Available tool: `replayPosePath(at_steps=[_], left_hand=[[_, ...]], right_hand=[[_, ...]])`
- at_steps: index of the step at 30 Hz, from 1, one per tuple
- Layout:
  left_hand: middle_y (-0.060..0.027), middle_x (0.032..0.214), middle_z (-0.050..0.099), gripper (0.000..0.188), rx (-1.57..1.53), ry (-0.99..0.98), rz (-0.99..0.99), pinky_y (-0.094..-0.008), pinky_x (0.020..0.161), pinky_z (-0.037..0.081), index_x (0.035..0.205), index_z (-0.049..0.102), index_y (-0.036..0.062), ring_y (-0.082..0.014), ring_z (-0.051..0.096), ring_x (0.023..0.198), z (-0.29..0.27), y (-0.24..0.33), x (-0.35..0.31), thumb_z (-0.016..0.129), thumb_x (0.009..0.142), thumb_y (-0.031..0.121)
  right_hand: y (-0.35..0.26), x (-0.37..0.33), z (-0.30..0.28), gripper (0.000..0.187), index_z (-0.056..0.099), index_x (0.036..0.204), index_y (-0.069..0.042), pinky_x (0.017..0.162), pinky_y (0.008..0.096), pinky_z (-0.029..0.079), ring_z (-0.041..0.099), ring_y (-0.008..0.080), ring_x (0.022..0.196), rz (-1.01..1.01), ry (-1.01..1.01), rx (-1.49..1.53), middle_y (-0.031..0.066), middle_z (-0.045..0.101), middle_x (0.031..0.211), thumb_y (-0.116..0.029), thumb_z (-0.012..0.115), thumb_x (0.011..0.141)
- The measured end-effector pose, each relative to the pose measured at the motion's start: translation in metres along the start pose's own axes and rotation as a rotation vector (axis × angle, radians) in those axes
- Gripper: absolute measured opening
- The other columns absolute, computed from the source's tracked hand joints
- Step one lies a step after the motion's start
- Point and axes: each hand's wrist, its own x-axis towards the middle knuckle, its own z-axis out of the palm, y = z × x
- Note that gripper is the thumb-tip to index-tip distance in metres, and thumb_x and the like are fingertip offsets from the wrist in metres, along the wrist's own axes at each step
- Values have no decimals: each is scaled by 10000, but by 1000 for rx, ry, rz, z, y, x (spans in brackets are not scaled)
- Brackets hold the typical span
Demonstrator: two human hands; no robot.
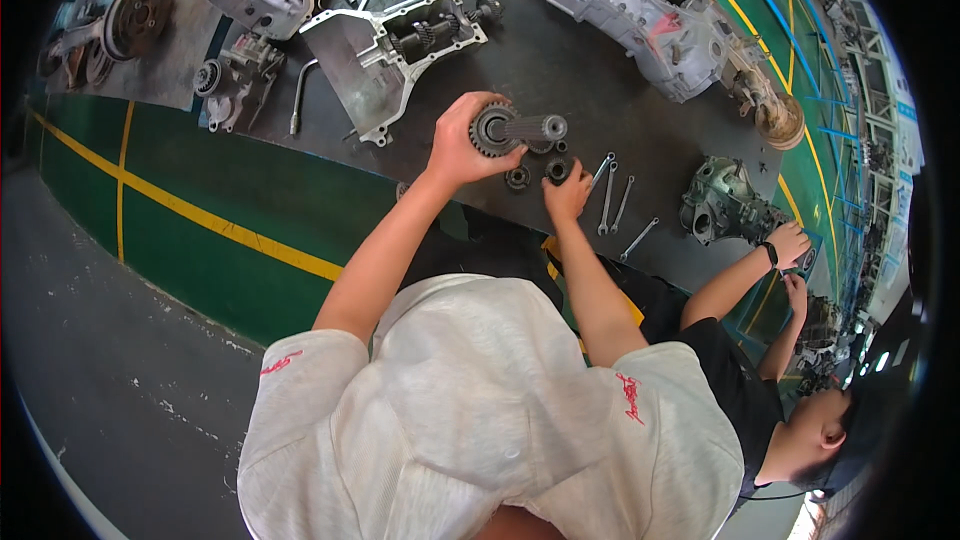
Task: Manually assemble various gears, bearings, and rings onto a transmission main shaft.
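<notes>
My left hand [462, 140] is closed around a gear shaft [537, 128], a toothed gear with a splined shaft pointing to the right. Just right of it, my right hand [569, 192] has its fingers closed on a small dark gear [557, 171] at the near part of the table. Another small gear [517, 178] lies on the tabletop between my two hands. A little ring-shaped part shows behind the shaft, partly hidden. Beyond my left hand stands an opened gearbox housing [395, 50] with gears inside it.
Several wrenches [607, 197] lie right of my right hand. A socket wrench [300, 98] rests left of the housing. A large silver gearbox [640, 25] occupies the far right. At the right, a person in black works with their hands [790, 245] near another gearbox [722, 200].
</notes>
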Motion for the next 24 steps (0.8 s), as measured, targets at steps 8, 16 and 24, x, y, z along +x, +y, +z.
replayPosePath(at_steps=[8,16,24], left_hand=[[-126,1052,717,580,-5,4,25,-384,879,562,1080,673,27,-300,706,969,6,1,6,902,581,215],[-127,1049,711,585,37,53,2,-389,883,561,1096,668,31,-303,708,972,-6,1,-1,908,597,222],[-144,1019,701,582,-21,69,54,-403,888,553,1079,678,22,-326,696,961,-1,-2,-8,906,607,274]], right_hand=[[17,45,-17,745,550,1414,-79,1000,445,518,620,405,1207,-43,-400,74,175,617,1332,-282,867,771],[-121,9,-256,707,508,1412,36,1062,355,501,643,265,1237,-308,-480,1188,198,634,1359,39,824,780],[-194,5,-338,733,547,1408,30,1047,346,486,650,215,1176,-704,-344,915,186,654,1341,-1,871,751]])
